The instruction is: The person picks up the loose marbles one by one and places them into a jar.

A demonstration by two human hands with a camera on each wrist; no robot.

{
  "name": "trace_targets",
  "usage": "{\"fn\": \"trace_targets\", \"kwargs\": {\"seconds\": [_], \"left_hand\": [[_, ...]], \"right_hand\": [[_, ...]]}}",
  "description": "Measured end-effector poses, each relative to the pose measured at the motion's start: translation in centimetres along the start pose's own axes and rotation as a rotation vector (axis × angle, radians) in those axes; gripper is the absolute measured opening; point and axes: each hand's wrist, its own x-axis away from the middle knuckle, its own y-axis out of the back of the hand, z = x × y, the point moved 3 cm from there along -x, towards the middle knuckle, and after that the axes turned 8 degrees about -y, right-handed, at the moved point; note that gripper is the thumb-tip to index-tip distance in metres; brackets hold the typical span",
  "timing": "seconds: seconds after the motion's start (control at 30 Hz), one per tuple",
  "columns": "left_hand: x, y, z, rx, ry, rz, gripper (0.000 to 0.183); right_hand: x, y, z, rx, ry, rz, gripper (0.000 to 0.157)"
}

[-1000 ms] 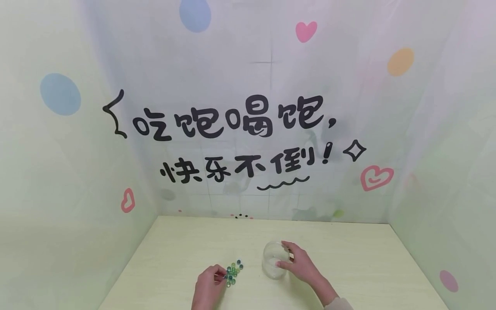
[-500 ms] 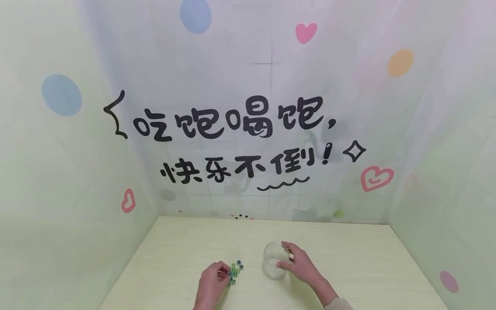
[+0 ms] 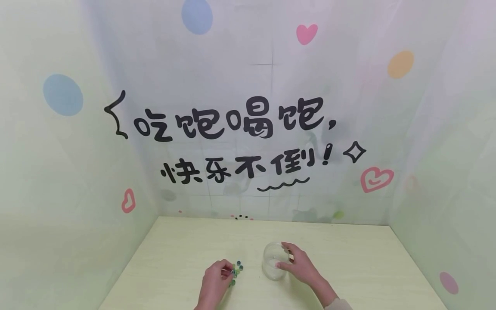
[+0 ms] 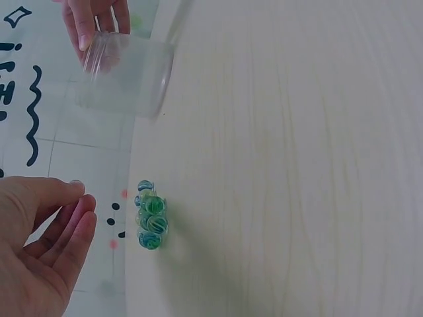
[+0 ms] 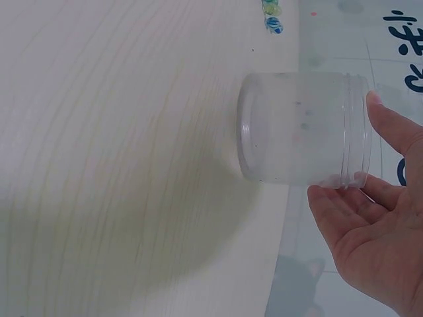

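Left hand has neared the swirled marbles at its 2 o'clock, within reach, relaxed fingers seemingly empty; right hand grips the clear jar.

One far head view, two near wrist views.
The head view faces forward and down; wrist views share the colourless transparent cylindrical jar.

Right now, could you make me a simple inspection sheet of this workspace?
Surface: pale table with a wood-grain look.
Things in use: green and blue marbles clustered on the table; clear jar, upright, no marbles seen inside.
Clutter: nothing seen.
Hands: left hand just above the marbles, nothing visible in its fingers; right hand gripping the jar near its rim.
Cables: nothing seen.
Surroundings: pale printed backdrop.
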Motion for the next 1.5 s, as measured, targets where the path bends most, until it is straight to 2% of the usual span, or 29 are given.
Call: {"fn": "trace_targets", "kwargs": {"seconds": [0.3, 0.87, 1.13, 1.5], "left_hand": [[-0.2, 0.0, -0.5, -0.013, -0.010, 0.008, 0.018], [-0.2, 0.1, -1.8, 0.010, -0.083, 0.018, 0.015], [-0.5, 0.0, -2.4, 0.002, -0.092, 0.026, 0.014], [-0.9, -0.2, -3.3, 0.007, -0.138, 0.017, 0.012]], "right_hand": [[0.0, 0.0, -0.1, 0.006, 0.002, -0.003, 0.073], [0.0, 0.0, -0.2, 0.012, 0.012, -0.008, 0.073], [0.0, -0.1, -0.3, 0.011, 0.009, -0.008, 0.073], [0.0, 0.0, -0.2, 0.012, 0.007, -0.004, 0.073]]}}
